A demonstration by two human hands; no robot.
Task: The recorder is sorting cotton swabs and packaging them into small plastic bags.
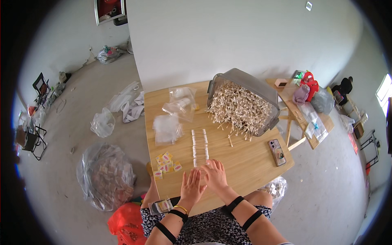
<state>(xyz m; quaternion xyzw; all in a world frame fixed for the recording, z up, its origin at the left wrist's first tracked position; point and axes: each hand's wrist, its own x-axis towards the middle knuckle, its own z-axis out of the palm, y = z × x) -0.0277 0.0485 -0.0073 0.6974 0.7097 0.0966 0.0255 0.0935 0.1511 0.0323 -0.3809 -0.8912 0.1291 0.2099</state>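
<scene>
A long row of cotton swabs (200, 147), laid side by side, runs down the middle of the wooden table (241, 171). At its near end my left hand (192, 188) lies flat with fingers stretched out. My right hand (215, 175) rests over the same end, fingers extended against the swabs; some swabs are hidden beneath it. Beyond the row, a grey plastic bin (261, 85) lies tipped on its side, and a heap of loose cotton swabs (239, 108) spills from its mouth. Small yellow-and-white cards (165, 163) are scattered left of the row.
Transparent plastic bags (167, 130) lie at the table's left. A phone (277, 152) sits near the right edge. By my left forearm is a small pack of swabs (161, 206). A large filled bag (106, 175) and a red bag (128, 222) stand on the floor; a side table (300, 114) stands right.
</scene>
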